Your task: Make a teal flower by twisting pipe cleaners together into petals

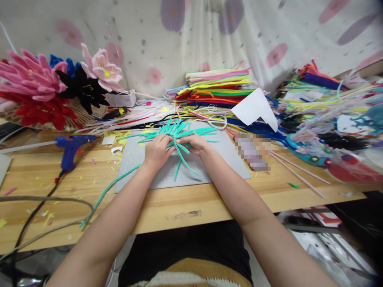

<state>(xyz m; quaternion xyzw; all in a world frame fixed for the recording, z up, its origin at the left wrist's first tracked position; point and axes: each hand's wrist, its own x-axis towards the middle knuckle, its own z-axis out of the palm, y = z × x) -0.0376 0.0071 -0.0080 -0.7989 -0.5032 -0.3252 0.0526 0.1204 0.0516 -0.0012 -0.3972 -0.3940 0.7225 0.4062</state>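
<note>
Both hands meet over a grey mat [167, 179] at a spray of turquoise pipe cleaners [175, 128], whose strands fan out at the back and to the sides. My left hand [158, 150] has its fingers closed at the middle of the spray. From the other side, my right hand [193, 143] pinches the spray near the same spot. Some bent strands hang toward me between the hands. A long turquoise pipe cleaner [110, 185] trails past my left wrist onto the table. The exact finger contact is partly hidden.
A blue glue gun [70, 149] with its cord lies at left, below fuzzy flowers [32, 79]. Scissors [217, 122], a white paper piece [255, 109] and stacked pipe cleaners [218, 89] are at the back. Pink pipe cleaners [299, 175] and plastic bags [356, 159] lie right.
</note>
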